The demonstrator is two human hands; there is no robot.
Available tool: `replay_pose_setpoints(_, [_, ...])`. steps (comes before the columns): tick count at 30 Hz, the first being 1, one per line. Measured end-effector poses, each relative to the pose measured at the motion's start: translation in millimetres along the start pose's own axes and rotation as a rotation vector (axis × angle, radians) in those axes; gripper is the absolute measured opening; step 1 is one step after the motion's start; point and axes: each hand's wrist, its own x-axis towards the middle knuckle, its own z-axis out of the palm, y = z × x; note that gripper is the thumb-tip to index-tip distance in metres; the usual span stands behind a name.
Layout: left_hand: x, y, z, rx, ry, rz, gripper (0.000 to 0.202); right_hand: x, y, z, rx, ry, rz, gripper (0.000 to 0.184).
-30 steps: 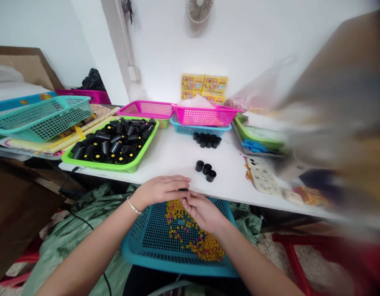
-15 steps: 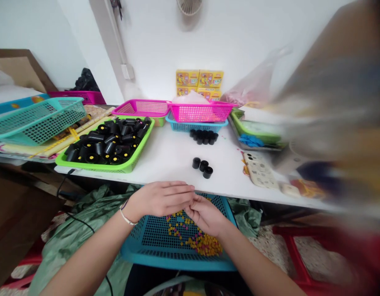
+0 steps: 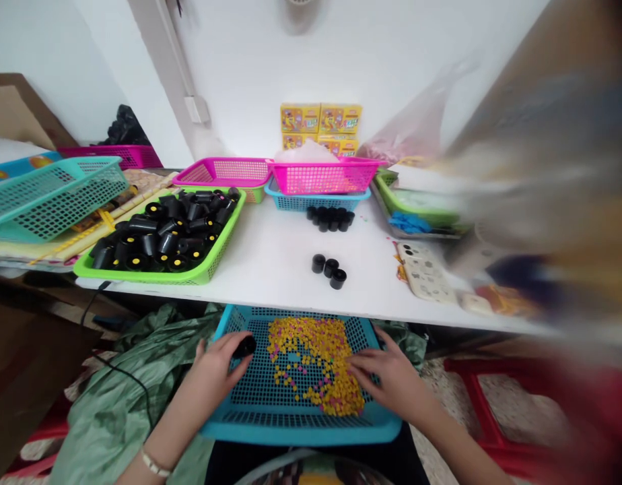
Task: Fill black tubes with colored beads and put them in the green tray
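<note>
Gripping a part-hidden black cylinder (image 3: pixel 246 347), left hand (image 3: pixel 216 372) narrow; right hand (image 3: pixel 385 374) wide over yellow beads (image 3: pixel 316 357).

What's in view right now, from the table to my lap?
tray cylinders: many, black with yellow ends, in the green tray
back cylinders: about ten, black, on the white table
front cylinders: three, black, on the table
small pieces: many, yellow and pink, in the teal mesh basket
yellow boxes: four, yellow, by the wall
left hand: holding a black cylinder above the basket
right hand: open, at the edge of the small pieces
</note>
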Motion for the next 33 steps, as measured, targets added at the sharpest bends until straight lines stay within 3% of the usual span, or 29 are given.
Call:
replay_pose_setpoints(4, [-19.3,-5.2,14.3,-0.052,-0.076,-0.028,0.033,-29.2,12.4,7.7,0.005,0.115,0.099,0.027])
replay_pose_setpoints(11, [-31.9,22.1,9.2,-0.088,-0.145,-0.036,0.033,-61.3,4.2,12.5,-0.09,0.247,0.104,0.026])
replay_pose_setpoints(17, [-35.5,27.2,12.2,-0.064,-0.03,0.018,0.033,-64.3,-2.2,-1.6,-0.16,0.275,-0.018,0.023])
replay_pose_setpoints(21, [-9.1,24.9,-8.8,-0.184,0.105,0.14,0.03,-31.2,-34.4,-21.3,-0.129,0.442,-0.12,0.019])
replay_pose_setpoints(26, [78.6,26.0,-36.3,-0.426,0.141,0.173,0.036,56.6,-70.0,-34.4,0.009,0.436,-0.213,0.012])
replay_pose_setpoints(30, [139.8,17.5,-24.2,-0.483,0.096,0.208,0.04,131.0,-72.1,-25.5,0.064,0.4,-0.311,0.012])
replay_pose_setpoints(33, [155.3,9.3,-12.0,-0.458,0.112,0.254,0.036,161.1,-69.4,-19.1,0.075,0.333,-0.32,0.016])
